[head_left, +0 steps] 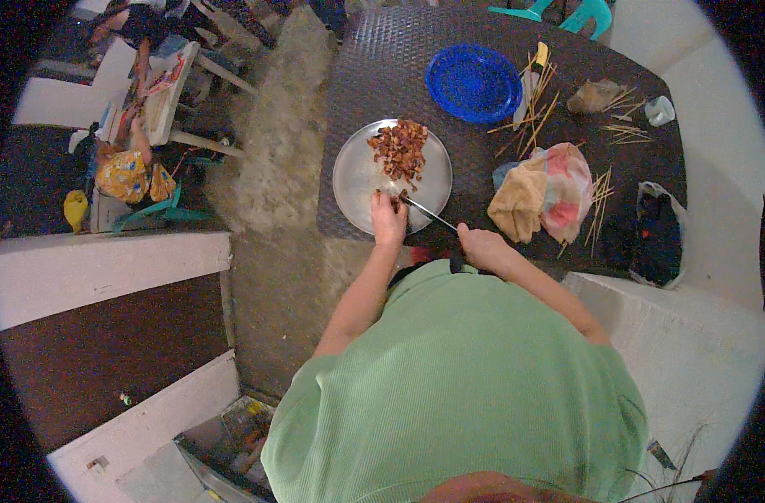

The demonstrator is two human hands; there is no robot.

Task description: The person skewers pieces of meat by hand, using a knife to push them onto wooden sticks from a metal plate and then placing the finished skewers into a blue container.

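Head: left hand (388, 222) reaches over metal plate (352, 180), fingertips at a brown piece (403, 194); can't tell if clamped. Right hand (485, 249), off the table's (374, 63) near edge, fingers clamped on thin metal tool (433, 215). Plate holds heaped brown chunks (399, 152). Tool crosses near-right rim, axis diagonal, tip forward-left.

Plate (349, 180), basket (473, 84), cloths (521, 199) on table (382, 71)

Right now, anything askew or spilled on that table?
Thin sticks lie strewn at differing angles across the right side of the table, looking untidy. Crumpled cloths sit beside them. No spill shows around the metal plate.
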